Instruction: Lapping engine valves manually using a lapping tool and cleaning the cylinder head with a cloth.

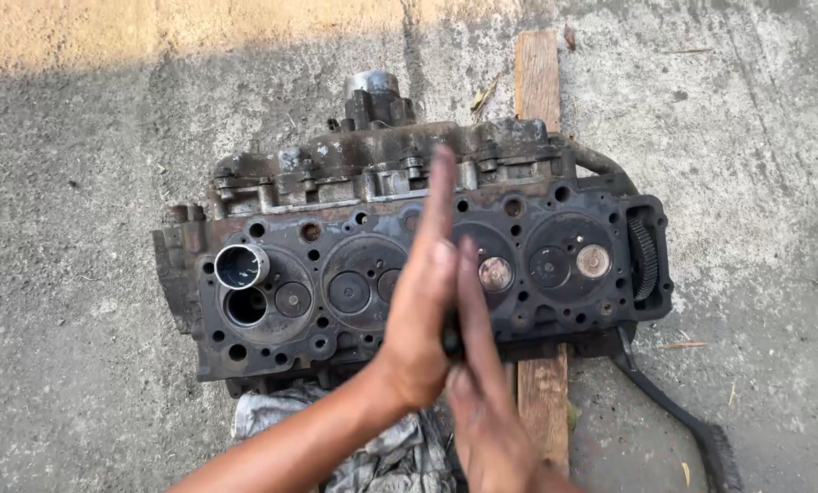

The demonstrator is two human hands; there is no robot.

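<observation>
Cylinder head lies on concrete floor, face up, across wooden plank, rag under near edge. Left hand and right hand flat palm to palm, fingers straight, dark slim stick rolled between. Judgement: keep stick upright, pressure light, strokes even. Stick's lower end hidden; valve beneath unseen. Small cup on left chamber.

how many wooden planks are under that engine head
1. A single wooden plank runs under the cylinder head, showing above it and again below beside the right hand; others may be hidden.
</observation>
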